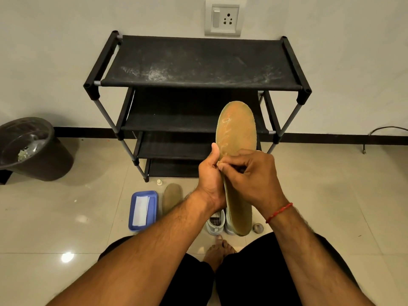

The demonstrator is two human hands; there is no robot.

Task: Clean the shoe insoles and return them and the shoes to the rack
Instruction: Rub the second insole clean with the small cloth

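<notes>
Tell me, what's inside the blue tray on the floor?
A white folded cloth or paper lies inside the blue tray. Whatever is beneath it is covered.

Dim warm indoor light, glare spots on the glossy floor tiles [66, 257], wide-angle bending at edges.

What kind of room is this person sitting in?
Probably a home entryway or hallway corner: a black fabric-shelved shoe rack stands against a plain wall with a white wall socket, on glossy beige floor tiles, beside a dark plastic bin.
</notes>
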